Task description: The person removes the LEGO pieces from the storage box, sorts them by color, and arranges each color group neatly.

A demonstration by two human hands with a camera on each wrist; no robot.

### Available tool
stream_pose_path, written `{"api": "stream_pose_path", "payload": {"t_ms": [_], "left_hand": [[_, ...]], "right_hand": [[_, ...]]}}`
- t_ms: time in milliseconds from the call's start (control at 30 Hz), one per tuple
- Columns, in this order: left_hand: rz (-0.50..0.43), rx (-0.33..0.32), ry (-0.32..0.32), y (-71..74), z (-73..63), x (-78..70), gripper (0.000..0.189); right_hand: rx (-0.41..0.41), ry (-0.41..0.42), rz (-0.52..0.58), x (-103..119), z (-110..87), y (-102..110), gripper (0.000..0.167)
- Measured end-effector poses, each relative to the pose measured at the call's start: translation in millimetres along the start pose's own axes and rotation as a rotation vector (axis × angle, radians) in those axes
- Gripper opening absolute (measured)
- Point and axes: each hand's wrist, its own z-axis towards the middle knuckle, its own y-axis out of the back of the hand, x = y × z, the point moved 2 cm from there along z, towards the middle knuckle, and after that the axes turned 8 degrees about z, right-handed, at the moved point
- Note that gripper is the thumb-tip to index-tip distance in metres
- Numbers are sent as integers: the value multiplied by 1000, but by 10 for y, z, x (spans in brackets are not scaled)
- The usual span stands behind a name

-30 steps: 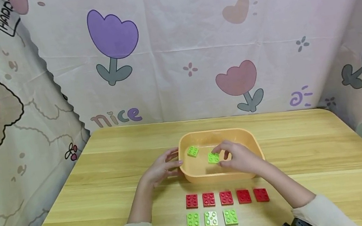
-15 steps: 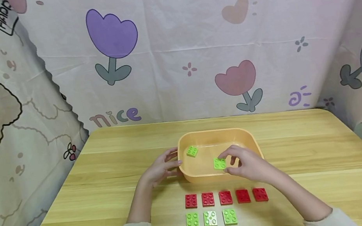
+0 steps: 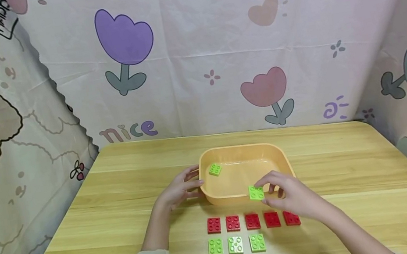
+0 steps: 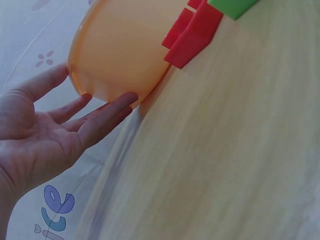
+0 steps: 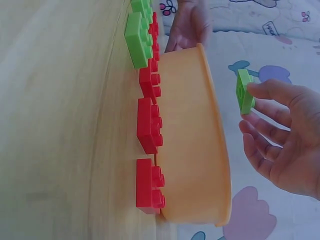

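My right hand (image 3: 294, 194) pinches a light green building block (image 3: 256, 193) between thumb and fingers, over the near rim of the orange plastic tub (image 3: 238, 197). In the right wrist view the held green block (image 5: 244, 92) is raised clear above the tub's rim. My left hand (image 3: 181, 190) rests on the tub's left end with fingers extended. The left wrist view shows those fingertips (image 4: 131, 97) against the tub's wall. Another green block (image 3: 215, 169) lies inside the tub at its back left.
In front of the tub, several red blocks (image 3: 232, 223) form a row. Nearer me is a row of three green blocks (image 3: 235, 245). All stand on a wooden table (image 3: 133, 164), with a printed cloth (image 3: 191, 49) hanging behind it.
My right hand has lifted the green block out of the tub and brought it toward me and slightly right. The left hand stays at the tub's left end.
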Motion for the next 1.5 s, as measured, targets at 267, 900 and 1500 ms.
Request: {"api": "stream_pose_path", "payload": {"t_ms": [267, 900, 1500], "left_hand": [[-3, -2, 1, 0, -6, -2, 60], [14, 10, -17, 1, -15, -23, 61], [9, 15, -6, -2, -18, -29, 60]], "right_hand": [[-13, 42, 3, 37, -195, 5, 37], [-36, 143, 61, -115, -571, -106, 42], [-24, 150, 90, -265, -766, -255, 44]]}}
